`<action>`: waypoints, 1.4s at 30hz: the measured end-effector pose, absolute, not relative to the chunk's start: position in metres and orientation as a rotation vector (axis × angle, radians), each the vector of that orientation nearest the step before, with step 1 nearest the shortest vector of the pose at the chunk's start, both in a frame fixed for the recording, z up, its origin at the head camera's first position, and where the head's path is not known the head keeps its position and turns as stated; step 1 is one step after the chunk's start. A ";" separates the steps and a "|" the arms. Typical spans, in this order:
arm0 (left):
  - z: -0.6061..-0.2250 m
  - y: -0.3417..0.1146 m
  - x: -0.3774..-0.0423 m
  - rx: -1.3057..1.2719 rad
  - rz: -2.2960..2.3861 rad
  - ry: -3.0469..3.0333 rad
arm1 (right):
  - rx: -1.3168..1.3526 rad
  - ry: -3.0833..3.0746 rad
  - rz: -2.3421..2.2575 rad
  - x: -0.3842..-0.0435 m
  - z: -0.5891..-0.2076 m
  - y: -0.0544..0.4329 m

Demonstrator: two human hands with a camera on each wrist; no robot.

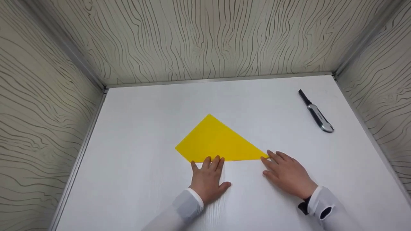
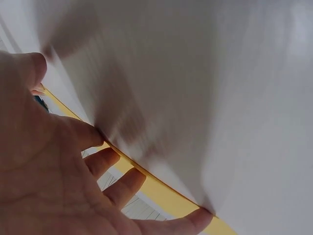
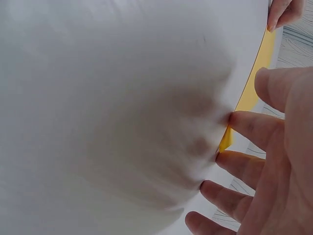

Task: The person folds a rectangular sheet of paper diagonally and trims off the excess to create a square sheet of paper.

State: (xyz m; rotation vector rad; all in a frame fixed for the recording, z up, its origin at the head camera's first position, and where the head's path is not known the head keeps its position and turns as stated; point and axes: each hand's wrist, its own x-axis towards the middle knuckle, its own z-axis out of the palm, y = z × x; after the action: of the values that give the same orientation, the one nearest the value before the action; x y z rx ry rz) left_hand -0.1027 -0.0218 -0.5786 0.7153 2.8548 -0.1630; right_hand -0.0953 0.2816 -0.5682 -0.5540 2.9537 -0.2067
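Note:
A folded sheet of yellow paper [image 1: 218,139] lies flat on the white table, its long straight edge toward me and a corner pointing away. My left hand [image 1: 208,181] rests at the left part of that near edge, fingers spread with their tips on the paper and the thumb out to the side. At the sharp right corner, my right hand [image 1: 287,175] touches the paper with its fingertips. In the right wrist view, the paper's narrow tip [image 3: 226,139] shows between two fingers of the right hand. Both palms face down.
A utility knife [image 1: 317,112] with a black and silver handle lies at the table's right rear. Wood-patterned panels [image 1: 205,38] with metal trim enclose the white table [image 1: 135,122] at the back and both sides.

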 end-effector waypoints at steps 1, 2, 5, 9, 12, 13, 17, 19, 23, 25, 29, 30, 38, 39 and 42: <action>-0.579 -0.022 -0.103 0.716 -0.164 2.857 | -0.552 2.954 -0.215 -0.095 -0.568 0.281; -0.579 -0.022 -0.103 0.716 -0.163 2.858 | -0.549 2.953 -0.225 -0.095 -0.568 0.281; -0.579 -0.022 -0.102 0.716 -0.163 2.864 | -0.543 2.947 -0.238 -0.095 -0.567 0.280; -0.578 -0.021 -0.103 0.712 -0.156 2.867 | -0.531 2.937 -0.221 -0.095 -0.569 0.279; -0.578 -0.021 -0.103 0.710 -0.141 2.865 | -0.529 2.939 -0.218 -0.095 -0.571 0.280; -0.577 -0.021 -0.103 0.709 -0.136 2.864 | -0.529 2.939 -0.224 -0.095 -0.571 0.281; -0.577 -0.021 -0.103 0.714 -0.127 2.861 | -0.504 2.953 -0.264 -0.094 -0.570 0.284; -0.577 -0.021 -0.103 0.718 -0.131 2.859 | -0.472 2.964 -0.290 -0.093 -0.569 0.287; -0.577 -0.021 -0.103 0.715 -0.145 2.856 | -0.427 2.971 -0.312 -0.091 -0.567 0.289; -0.577 -0.021 -0.103 0.713 -0.155 2.852 | -0.420 2.966 -0.307 -0.090 -0.566 0.289; -0.577 -0.022 -0.103 0.711 -0.169 2.839 | -0.424 2.964 -0.320 -0.091 -0.564 0.286; -0.577 -0.022 -0.103 0.710 -0.168 2.837 | -0.425 2.967 -0.326 -0.091 -0.563 0.285; -0.574 -0.022 -0.103 0.710 -0.121 2.851 | -0.464 2.995 -0.330 -0.092 -0.567 0.282; -0.573 -0.022 -0.103 0.707 -0.119 2.847 | -0.466 2.999 -0.314 -0.092 -0.567 0.282; -0.571 -0.022 -0.103 0.693 -0.103 2.841 | -0.461 3.005 -0.275 -0.092 -0.565 0.283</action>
State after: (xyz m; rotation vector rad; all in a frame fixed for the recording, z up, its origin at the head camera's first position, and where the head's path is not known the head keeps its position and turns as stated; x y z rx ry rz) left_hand -0.1029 -0.0217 -0.5713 0.6926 2.8406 -0.1032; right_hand -0.0916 0.2831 -0.5652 -0.4613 3.0052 -0.2749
